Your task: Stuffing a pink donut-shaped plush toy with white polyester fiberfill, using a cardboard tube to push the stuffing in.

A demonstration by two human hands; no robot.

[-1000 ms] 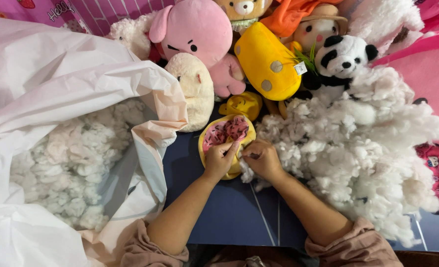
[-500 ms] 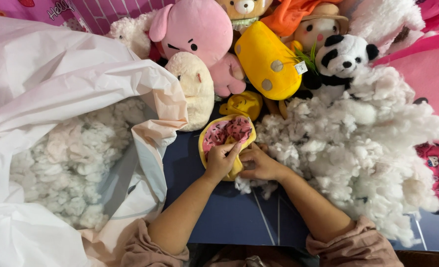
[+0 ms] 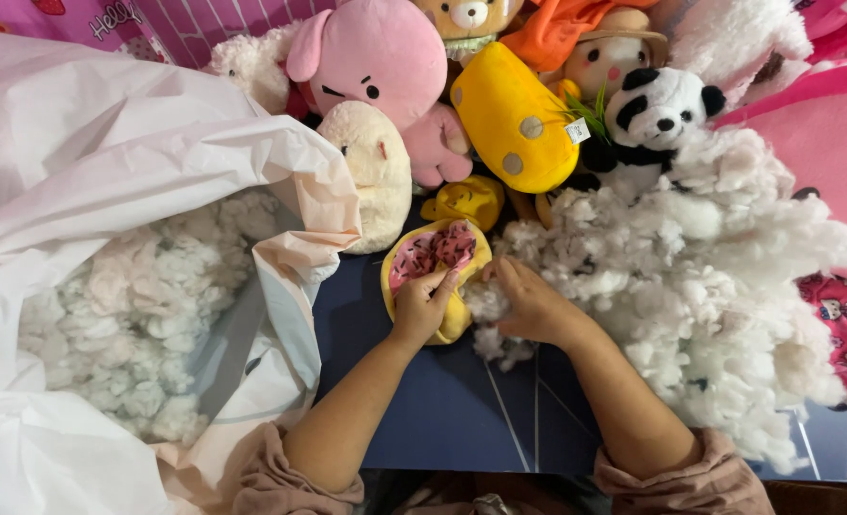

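A person's left hand [image 3: 421,307] grips the open edge of a small yellow toy skin [image 3: 435,272] with a pink, seeded lining, its fingers [image 3: 442,283] clenched on the fabric. The toy skin lies on the dark blue tabletop [image 3: 423,410], just right of a big white plastic bag [image 3: 109,143]. The right hand [image 3: 530,305] rests just right of the toy skin, fingers closed around a clump of white stuffing [image 3: 485,300] held against the skin's opening. That clump sits at the left edge of a large heap of the same white stuffing [image 3: 709,267], which spreads well to the right of the toy skin.

The bag gapes open to the left of the toy skin, showing more loose filling [image 3: 128,315] inside. Behind the toy skin a row of soft toys is packed together: a cream plush [image 3: 376,172] touching the bag's rim, a pink plush [image 3: 380,67] above it, a yellow spotted plush [image 3: 514,119] directly behind the skin, and a panda [image 3: 662,105] farther right, half sunk in the heap. A small yellow plush piece [image 3: 466,200] lies just behind the toy skin. Both forearms come from the bottom edge, with dusty pink sleeves [image 3: 290,477] pushed up.
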